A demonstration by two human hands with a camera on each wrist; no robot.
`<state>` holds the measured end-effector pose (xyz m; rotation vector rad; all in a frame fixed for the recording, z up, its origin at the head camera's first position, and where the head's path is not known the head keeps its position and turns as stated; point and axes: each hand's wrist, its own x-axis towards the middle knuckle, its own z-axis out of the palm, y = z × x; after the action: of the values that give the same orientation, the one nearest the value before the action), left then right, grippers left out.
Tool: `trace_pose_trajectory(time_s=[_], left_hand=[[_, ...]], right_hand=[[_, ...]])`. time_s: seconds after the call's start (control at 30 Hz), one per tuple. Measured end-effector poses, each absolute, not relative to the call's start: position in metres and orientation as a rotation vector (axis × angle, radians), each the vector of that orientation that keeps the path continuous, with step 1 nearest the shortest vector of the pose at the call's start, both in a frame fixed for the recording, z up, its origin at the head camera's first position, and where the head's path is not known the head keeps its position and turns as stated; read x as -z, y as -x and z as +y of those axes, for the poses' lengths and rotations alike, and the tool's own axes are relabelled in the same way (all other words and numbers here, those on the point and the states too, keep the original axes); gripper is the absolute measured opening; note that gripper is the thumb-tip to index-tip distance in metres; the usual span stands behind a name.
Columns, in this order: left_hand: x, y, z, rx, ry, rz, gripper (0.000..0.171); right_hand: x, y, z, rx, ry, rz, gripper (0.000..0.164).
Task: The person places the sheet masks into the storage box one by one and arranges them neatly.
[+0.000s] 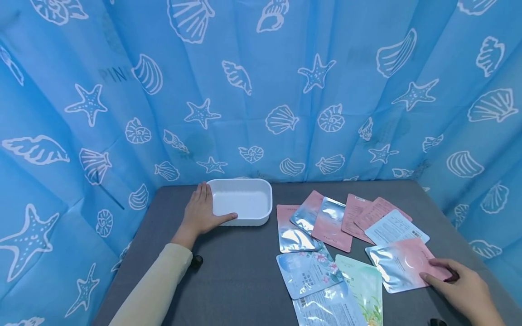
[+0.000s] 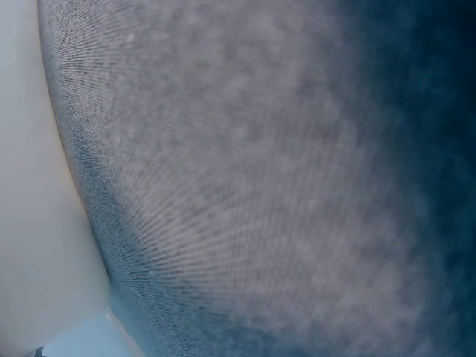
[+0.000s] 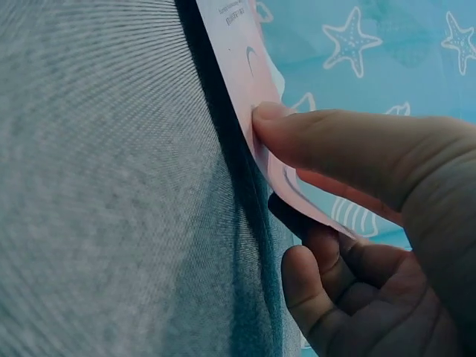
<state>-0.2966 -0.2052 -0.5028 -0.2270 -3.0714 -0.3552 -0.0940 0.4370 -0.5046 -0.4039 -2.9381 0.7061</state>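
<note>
Behind the grey worktop (image 1: pixel 236 271) we have a blue curtain (image 1: pixel 244 108) printed with white shells and starfish. Our right hand (image 1: pixel 465 283) pinches the near right corner of a pink-and-silver packet (image 1: pixel 403 265), thumb on its face and fingers beneath; the corner bends up off the worktop at the right of the group. Our left hand (image 1: pixel 201 213) lies with straight, spread fingers against the left end of a white tray (image 1: pixel 244 202), its thumb along the front edge.

We find the other packets fanned out between the tray and our right hand, many overlapping. The held one covers the lower edge of a pale blue packet (image 1: pixel 393 227). A floral packet (image 1: pixel 306 276) lies partly over a blue one (image 1: pixel 330 308), beside a green one (image 1: pixel 363 287). Our sleeve (image 1: pixel 157 280) partly hides a small black object (image 1: pixel 197 261). We count one tray and ten packets.
</note>
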Motion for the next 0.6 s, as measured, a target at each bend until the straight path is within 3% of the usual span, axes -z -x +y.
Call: trace_pose_trajectory(time_s=[0.6], left_hand=[[0.5012, 0.2953, -0.2058, 0.360, 0.241, -3.047, 0.152]], right_hand=[[0.5082, 0.0960, 0.4366, -0.858, 0.422, -2.947, 0.072]])
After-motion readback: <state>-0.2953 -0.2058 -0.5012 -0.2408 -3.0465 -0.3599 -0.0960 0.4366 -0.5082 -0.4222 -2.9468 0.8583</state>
